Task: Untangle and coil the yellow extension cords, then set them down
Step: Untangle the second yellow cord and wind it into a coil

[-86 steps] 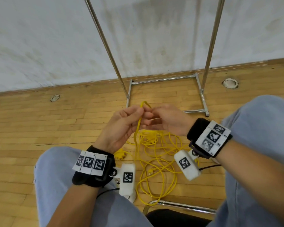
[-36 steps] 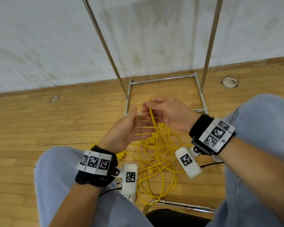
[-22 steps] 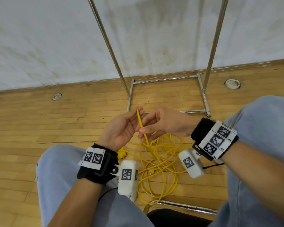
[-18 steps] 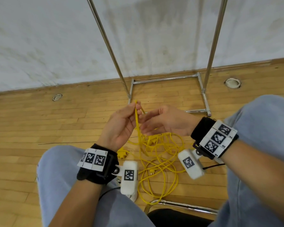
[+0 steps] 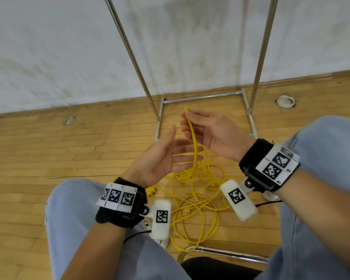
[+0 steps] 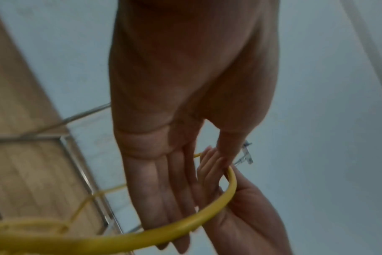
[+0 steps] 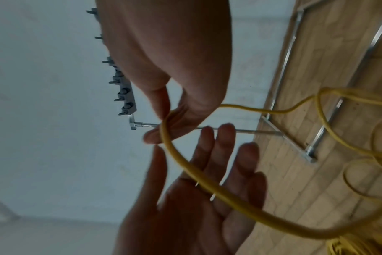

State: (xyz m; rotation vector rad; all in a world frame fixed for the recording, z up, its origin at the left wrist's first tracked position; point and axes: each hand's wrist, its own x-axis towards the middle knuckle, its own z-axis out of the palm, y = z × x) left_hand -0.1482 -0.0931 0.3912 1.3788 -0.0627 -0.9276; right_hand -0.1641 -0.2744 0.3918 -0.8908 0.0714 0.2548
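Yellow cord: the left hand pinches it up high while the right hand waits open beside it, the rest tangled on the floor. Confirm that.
Hands are swapped. The head view shows the right hand pinching the yellow cord up high while the left hand waits open beside it. The rest lies tangled on the floor.

Setting: a bare indoor room, of the kind of a hall or studio. Indicators: a strip-wood floor [image 5: 49, 150] with round metal floor sockets [image 5: 69, 120], a stained white wall [image 5: 49, 47] with wooden skirting, and a chrome tubular rack [image 5: 202, 97] standing against the wall.
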